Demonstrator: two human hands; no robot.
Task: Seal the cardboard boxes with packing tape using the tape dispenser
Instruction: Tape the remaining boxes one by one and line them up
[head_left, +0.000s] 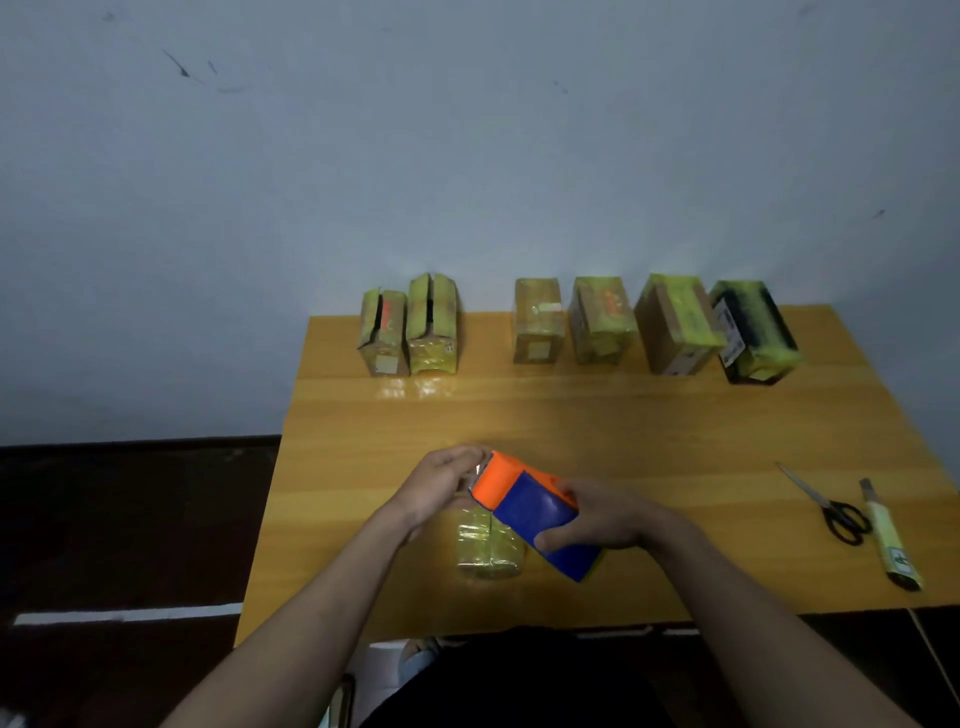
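Note:
A small tape-wrapped cardboard box sits near the front edge of the wooden table. Over it my right hand grips a blue and orange tape dispenser, tilted with its orange end up and to the left. My left hand is curled around the box's far top end, right at the dispenser's orange nose. Much of the box top is hidden by the dispenser and my hands.
Along the table's back edge stand two boxes with open top flaps at the left and several taped boxes to the right. Scissors and a utility knife lie at the right front.

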